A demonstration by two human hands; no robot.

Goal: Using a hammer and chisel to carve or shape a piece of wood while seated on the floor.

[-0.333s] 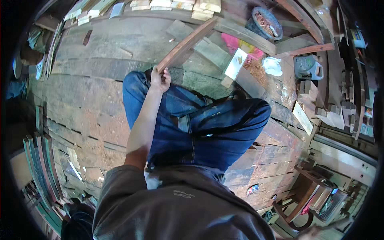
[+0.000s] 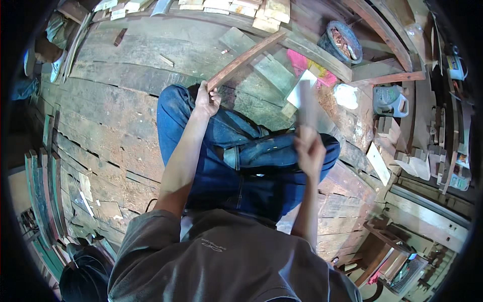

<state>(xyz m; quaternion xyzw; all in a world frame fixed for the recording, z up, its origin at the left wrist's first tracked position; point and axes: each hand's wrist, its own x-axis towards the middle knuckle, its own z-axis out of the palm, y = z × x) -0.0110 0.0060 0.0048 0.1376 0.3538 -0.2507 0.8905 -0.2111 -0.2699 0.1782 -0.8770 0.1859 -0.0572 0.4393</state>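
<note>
My left hand (image 2: 207,100) is closed round the near end of a long reddish-brown wooden strip (image 2: 246,58), above my left knee. The strip slants away to the right, its far end at the wooden beam (image 2: 317,53). My right hand (image 2: 309,151) is closed over my right thigh. Out of it points a long, flat, greyish blade-like tool (image 2: 307,103), smeared by motion, so its exact kind does not show. The tool passes in front of a white block (image 2: 297,92) and stands apart from the strip.
Pale boards (image 2: 236,7) lie stacked at the far edge. Beyond the beam stands a bucket of shavings (image 2: 344,43). At the right are a white plastic bag (image 2: 346,95), a grey-green jug (image 2: 390,100) and a wooden stool (image 2: 375,251). Coloured strips (image 2: 43,186) lean at the left.
My right hand has swung in from the lower right edge to over my right thigh, bringing the blade-like tool. My left hand keeps its hold on the strip; the whole view has shifted slightly.
</note>
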